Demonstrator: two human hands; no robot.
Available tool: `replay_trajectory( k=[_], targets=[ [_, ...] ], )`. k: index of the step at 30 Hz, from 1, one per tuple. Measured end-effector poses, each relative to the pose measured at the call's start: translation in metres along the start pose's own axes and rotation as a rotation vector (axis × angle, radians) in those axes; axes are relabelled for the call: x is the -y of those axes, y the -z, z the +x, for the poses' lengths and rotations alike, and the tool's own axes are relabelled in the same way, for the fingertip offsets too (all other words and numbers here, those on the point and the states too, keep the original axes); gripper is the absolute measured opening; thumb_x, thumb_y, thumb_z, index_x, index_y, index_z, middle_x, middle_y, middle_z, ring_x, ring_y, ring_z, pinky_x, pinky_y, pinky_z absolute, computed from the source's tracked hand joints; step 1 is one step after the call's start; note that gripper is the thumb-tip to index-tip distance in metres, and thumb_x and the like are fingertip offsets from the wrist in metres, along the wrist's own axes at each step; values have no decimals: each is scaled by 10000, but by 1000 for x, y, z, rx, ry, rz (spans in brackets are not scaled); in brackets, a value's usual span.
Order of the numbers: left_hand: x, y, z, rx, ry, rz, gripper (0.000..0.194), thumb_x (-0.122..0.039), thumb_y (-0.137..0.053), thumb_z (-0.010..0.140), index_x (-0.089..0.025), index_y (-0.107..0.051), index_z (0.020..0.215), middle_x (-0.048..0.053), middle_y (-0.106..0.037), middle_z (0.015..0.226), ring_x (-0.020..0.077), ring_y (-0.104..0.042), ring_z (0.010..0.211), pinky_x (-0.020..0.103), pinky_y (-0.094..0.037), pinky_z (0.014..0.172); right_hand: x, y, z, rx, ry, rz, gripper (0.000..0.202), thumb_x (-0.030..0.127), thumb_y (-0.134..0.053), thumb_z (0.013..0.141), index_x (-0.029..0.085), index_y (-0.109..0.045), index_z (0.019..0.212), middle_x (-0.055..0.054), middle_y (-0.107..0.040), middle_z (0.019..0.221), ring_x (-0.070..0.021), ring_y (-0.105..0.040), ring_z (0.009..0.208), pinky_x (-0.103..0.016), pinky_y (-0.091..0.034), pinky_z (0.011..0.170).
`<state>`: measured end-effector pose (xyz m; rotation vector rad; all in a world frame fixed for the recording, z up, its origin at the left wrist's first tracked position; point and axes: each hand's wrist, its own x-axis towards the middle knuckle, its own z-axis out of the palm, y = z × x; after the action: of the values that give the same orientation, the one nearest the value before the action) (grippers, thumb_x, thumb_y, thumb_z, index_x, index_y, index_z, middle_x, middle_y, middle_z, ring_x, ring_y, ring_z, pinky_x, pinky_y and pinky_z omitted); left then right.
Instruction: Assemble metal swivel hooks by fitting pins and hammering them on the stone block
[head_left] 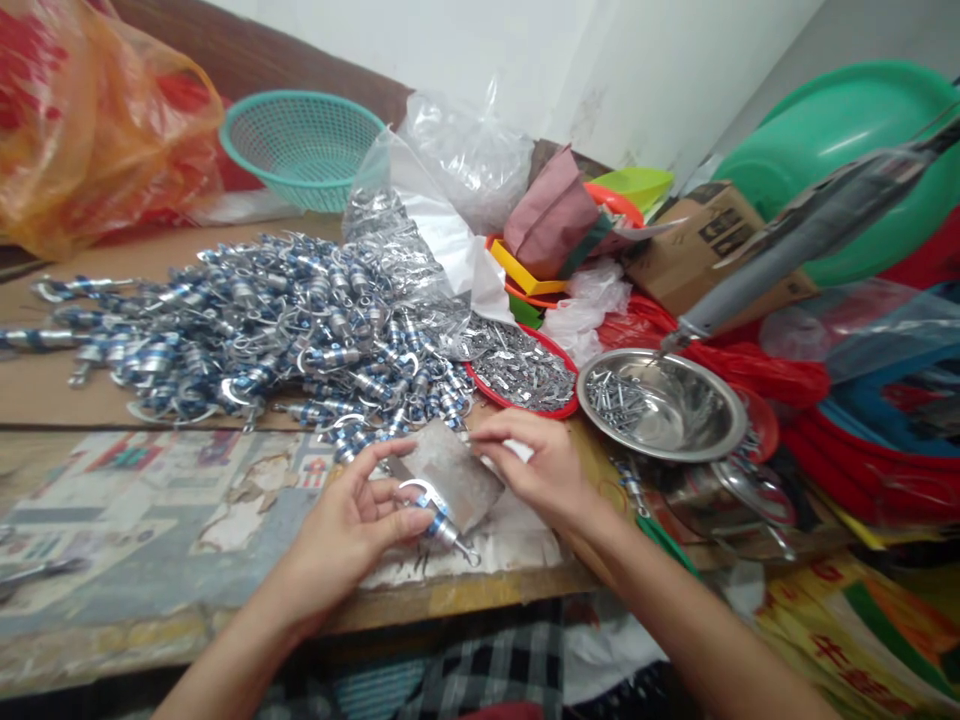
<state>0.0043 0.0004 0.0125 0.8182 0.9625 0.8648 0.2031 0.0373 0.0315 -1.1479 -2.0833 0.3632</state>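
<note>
My left hand (367,515) grips a blue-and-silver metal hook fitting (442,522) between thumb and fingers; a curved claw is at one end and a small eye at the other. It lies over the near left side of a flat grey metal block (459,462) on the table. At the block's far right corner, my right hand (536,462) has thumb and forefinger pinched together; whatever is between them is too small to make out. Beyond both hands spreads a large heap of similar hook fittings (262,320).
A red dish (564,408) holds small flat metal pieces. Beside it, a steel bowl (709,415) contains pins. A grey cylindrical tool (810,235) slants down over the bowl from the right. Behind are a turquoise basket (300,135), plastic bags (472,150) and a green basin (847,140).
</note>
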Motion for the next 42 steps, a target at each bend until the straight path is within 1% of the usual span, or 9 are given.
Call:
replay_trajectory(
  k=[4,7,18,24,27,30,33,38,42],
  targets=[
    [1,0,0,0,-22,-6,657,-197,-749,627,-197,-401,1185,-34,-634,696,143,-629,642,267,-500,623,34,-21,-23,4,322,-56,239,89,-442,857,149,-670,894,-75,-703,810,-161,-639,757,-290,-503,663],
    [2,1,0,8,-36,-15,641,-183,-745,634,-189,-408,1179,-23,-643,713,134,-622,642,255,-499,626,40,-24,-29,2,376,-205,265,91,-400,876,142,-656,921,-82,-698,808,-175,-626,747,-295,-488,637],
    [4,1,1,-1,-26,-24,681,-209,-774,598,-183,-418,1178,-11,-657,721,133,-620,644,247,-515,614,54,-23,-47,108,149,-266,336,41,-351,863,135,-601,1067,-105,-625,901,-203,-554,838,-343,-473,701],
    [3,0,0,-10,-21,-10,685,-216,-771,597,-190,-420,1184,-12,-662,716,155,-643,654,265,-517,618,19,-1,-61,-2,-76,-187,345,117,-406,870,186,-525,1187,-117,-564,1077,-220,-538,1021,-369,-460,850],
    [3,0,0,-14,-19,8,683,-222,-767,603,-186,-419,1189,-6,-668,723,157,-648,659,257,-509,613,-3,15,-70,190,-365,-378,320,252,-525,836,165,-551,1143,-117,-591,982,-271,-577,932,-422,-468,801],
    [3,1,0,-20,-18,11,685,-229,-764,607,-182,-414,1194,2,-677,731,148,-644,657,244,-503,608,-14,25,-77,315,-500,-338,215,272,-519,832,157,-600,995,-75,-591,854,-229,-601,796,-366,-487,718],
    [3,0,0,-12,-18,9,687,-220,-766,605,-179,-414,1194,4,-680,736,143,-640,659,238,-502,608,-13,30,-81,216,-452,-281,160,234,-473,841,160,-581,933,-85,-584,938,-214,-591,892,-349,-475,793],
    [4,1,1,-12,-21,1,690,-216,-764,607,-190,-412,1200,-6,-670,725,147,-644,652,248,-505,608,-7,35,-83,164,-520,-262,437,250,-526,818,153,-450,1237,-98,-635,994,-238,-622,904,-385,-495,795],
    [6,2,1,-10,-31,-20,691,-209,-772,591,-195,-421,1185,-23,-650,697,171,-658,665,278,-518,623,14,42,-83,1,-236,-279,396,179,-493,856,203,-484,1252,-92,-612,1053,-199,-605,956,-303,-498,791]
  ],
)
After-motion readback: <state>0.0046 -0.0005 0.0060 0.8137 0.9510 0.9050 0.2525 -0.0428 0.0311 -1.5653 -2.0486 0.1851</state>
